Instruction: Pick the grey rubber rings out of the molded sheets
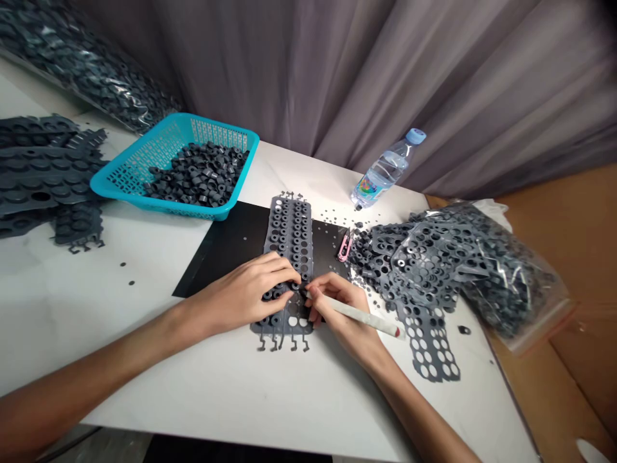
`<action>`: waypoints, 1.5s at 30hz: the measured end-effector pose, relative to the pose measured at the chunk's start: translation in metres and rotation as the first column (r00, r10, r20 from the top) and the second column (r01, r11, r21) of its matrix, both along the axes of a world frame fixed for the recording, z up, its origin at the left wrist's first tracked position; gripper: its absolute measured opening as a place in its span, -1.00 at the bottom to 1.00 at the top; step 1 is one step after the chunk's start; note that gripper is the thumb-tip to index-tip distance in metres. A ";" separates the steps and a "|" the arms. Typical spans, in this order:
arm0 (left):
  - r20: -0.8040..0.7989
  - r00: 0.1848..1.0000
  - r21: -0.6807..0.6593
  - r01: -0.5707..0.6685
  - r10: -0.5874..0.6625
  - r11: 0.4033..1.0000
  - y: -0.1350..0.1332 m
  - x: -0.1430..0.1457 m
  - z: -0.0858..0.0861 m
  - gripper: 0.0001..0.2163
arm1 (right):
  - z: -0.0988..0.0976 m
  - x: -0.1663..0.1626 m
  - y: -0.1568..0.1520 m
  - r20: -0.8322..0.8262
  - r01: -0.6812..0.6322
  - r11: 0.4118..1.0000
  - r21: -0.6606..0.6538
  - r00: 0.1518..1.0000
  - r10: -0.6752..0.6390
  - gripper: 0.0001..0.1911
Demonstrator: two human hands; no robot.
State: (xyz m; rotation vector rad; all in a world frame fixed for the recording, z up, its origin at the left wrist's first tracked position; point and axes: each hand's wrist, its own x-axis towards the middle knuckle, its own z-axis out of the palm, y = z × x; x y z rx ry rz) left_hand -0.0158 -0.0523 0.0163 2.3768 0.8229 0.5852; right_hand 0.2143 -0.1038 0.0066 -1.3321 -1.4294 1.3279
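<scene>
A dark grey moulded rubber sheet [284,239] with rows of round ring-shaped parts and holes lies in front of me. My left hand [260,283] rests across its lower left side, with thumb and forefinger closed around a small rubber ring [295,285] in the sheet. My right hand [340,302] grips a whitish pen-like tool [366,316] with a red spot at its back end. The tool's tip is at the sheet, close to the left fingertips, and partly hidden by the fingers.
A black mat [222,247] lies under the sheet. Around it are a blue basket [168,209] of loose rubber parts, pink snips [344,247], a water bottle [380,173], heaped punched-out sheets [429,257], a plastic bag [520,289] of parts and stacked sheets [43,173].
</scene>
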 end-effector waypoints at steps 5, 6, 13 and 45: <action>-0.004 1.000 0.037 -0.004 0.004 0.999 -0.001 -0.001 -0.001 -0.85 | -0.001 -0.001 0.001 -0.001 0.001 1.000 -0.001 1.000 -0.001 -0.89; -0.016 1.000 0.055 -0.004 0.005 0.998 -0.001 -0.001 -0.002 -0.85 | -0.001 -0.002 0.000 0.005 0.001 1.000 0.003 1.000 -0.001 -0.88; -0.055 0.998 0.199 0.022 -0.011 0.980 -0.004 0.006 -0.005 -0.79 | -0.001 -0.004 -0.005 0.176 -0.027 0.995 0.095 0.984 0.010 -0.84; 0.428 0.786 -0.675 -0.049 0.445 0.736 0.004 -0.004 0.023 -0.71 | -0.007 0.002 0.004 -0.052 0.188 0.982 0.027 0.981 -0.186 -0.72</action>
